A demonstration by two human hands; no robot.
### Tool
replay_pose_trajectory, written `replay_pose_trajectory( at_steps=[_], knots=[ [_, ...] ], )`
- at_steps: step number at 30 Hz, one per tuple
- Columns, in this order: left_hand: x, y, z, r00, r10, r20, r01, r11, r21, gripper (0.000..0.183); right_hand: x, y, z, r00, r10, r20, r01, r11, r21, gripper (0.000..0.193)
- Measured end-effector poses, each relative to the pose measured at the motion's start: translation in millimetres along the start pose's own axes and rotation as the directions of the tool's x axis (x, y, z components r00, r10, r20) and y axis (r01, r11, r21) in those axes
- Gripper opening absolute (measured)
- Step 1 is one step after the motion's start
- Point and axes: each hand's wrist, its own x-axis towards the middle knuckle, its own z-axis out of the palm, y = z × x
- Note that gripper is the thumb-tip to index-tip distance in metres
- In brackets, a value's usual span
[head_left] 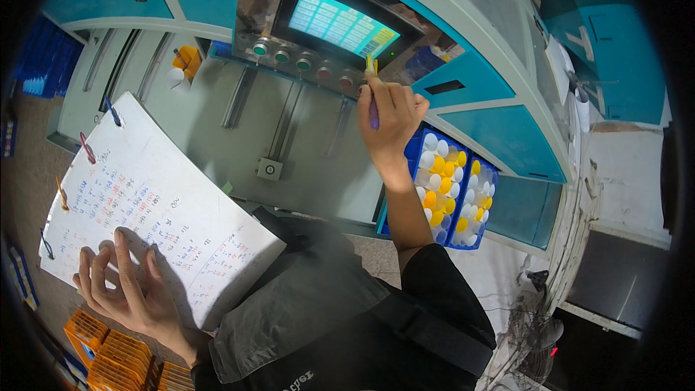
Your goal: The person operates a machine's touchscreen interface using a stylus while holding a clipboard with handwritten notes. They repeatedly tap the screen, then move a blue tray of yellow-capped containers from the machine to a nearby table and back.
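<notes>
My left hand [130, 286] lies open on a handwritten sheet stack [170, 210], its fingers spread over the page. Colored rings bind the stack along its left edge, and rows of blue, red and black writing cover it. In my right hand [394, 112] is a slim purple-and-yellow pen-like stick [373, 113]. Its yellow end reaches the lower right edge of a lit touchscreen [344, 22]; whether it touches the glass I cannot tell. Beneath the screen runs a row of round push buttons [303, 64], green ones and red ones.
Blue crates [469, 241] of white and yellow round-ended pieces stand right of my forearm. A pale machine bed [311, 145] with slotted rails spans the middle. Orange baskets [119, 358] sit at lower left. A yellow holder [190, 60] and white cup [177, 80] stand on the bed.
</notes>
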Motion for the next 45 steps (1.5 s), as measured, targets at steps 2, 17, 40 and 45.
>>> replay_pose_trajectory(
  at_steps=[2,17,40,45],
  knots=[
    [0.4,-2.3,-0.8,1.0,0.023,0.002,-0.023,1.0,0.012,0.05,0.3,-1.2,1.5,1.0,-0.002,-0.014,0.001,1.0,-0.016,0.022],
    [0.6,-10.2,1.3,0.997,0.077,0.015,-0.077,0.996,0.035,0.051,12.0,-21.2,1.2,0.998,0.011,-0.054,-0.005,0.995,0.101,0.025],
    [1.4,-1.0,1.1,1.0,-0.016,0.019,0.016,1.0,0.0,0.049,15.4,-2.0,-3.9,0.996,0.03,-0.08,-0.031,0.999,-0.009,0.028],
    [2.0,-1.0,0.2,1.0,0.001,0.024,-0.002,1.0,0.026,0.049,13.5,0.5,-6.3,0.995,0.042,-0.085,-0.044,0.999,-0.029,0.026]
  ],
)
